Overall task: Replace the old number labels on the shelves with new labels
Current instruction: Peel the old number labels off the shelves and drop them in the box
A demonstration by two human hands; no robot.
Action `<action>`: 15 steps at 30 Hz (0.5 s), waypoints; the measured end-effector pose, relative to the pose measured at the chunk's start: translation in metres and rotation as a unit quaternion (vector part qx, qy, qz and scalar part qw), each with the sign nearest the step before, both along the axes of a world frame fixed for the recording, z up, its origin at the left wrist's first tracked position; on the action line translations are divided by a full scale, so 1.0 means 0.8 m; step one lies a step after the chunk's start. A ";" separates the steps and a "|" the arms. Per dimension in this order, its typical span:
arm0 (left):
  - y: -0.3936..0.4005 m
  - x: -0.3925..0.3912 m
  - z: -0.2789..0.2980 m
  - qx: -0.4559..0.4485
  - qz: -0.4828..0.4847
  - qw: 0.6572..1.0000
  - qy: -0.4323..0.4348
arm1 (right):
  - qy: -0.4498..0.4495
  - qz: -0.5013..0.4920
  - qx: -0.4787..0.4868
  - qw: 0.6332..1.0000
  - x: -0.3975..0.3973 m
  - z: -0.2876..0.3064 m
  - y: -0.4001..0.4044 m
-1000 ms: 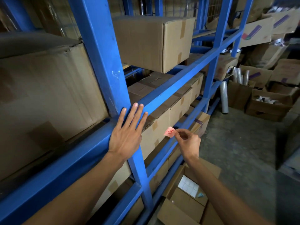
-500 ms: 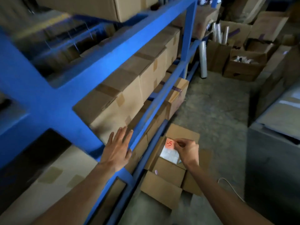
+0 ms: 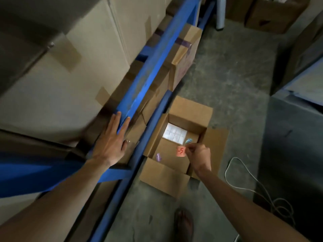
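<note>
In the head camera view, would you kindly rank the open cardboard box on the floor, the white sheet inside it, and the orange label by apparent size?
Largest to smallest:
1. Open cardboard box
2. White sheet
3. Orange label, held above the box and nearer the camera, yet plainly the smallest.

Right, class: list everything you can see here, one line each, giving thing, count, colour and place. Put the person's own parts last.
Label: one, orange-red, marked "-5", pinched in right fingers above the open box.
Open box: one, brown, on the floor beside the rack.
White sheet: one, inside the open box.
Rack: one, blue, left side.
Cartons: several, brown, on the rack.
Cable: one, pale, floor, right.
Left hand: flat against the rack.
Right hand: holding the label.
Foot: one, bottom centre.
</note>
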State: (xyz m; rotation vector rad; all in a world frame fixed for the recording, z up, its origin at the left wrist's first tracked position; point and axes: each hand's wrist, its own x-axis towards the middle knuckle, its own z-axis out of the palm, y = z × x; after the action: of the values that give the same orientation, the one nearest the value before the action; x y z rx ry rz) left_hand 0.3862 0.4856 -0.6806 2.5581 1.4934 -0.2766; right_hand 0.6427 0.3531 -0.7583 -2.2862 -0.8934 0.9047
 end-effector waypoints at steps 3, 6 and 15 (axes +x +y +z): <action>0.003 -0.002 -0.020 0.059 -0.032 0.998 0.022 | -0.019 0.014 -0.021 0.999 0.007 -0.023 0.015; 0.004 -0.004 -0.035 0.089 -0.037 0.995 0.026 | -0.041 0.032 -0.053 0.997 0.013 -0.047 0.033; 0.003 -0.004 -0.039 0.106 -0.032 0.993 0.039 | -0.118 0.127 -0.168 0.970 0.016 -0.096 0.076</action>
State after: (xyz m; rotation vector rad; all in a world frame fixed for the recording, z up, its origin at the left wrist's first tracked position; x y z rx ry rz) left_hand 0.3829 0.4876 -0.7115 2.7947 1.5474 -0.2409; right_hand 0.6558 0.4140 -0.8355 -2.6537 -1.2391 0.9632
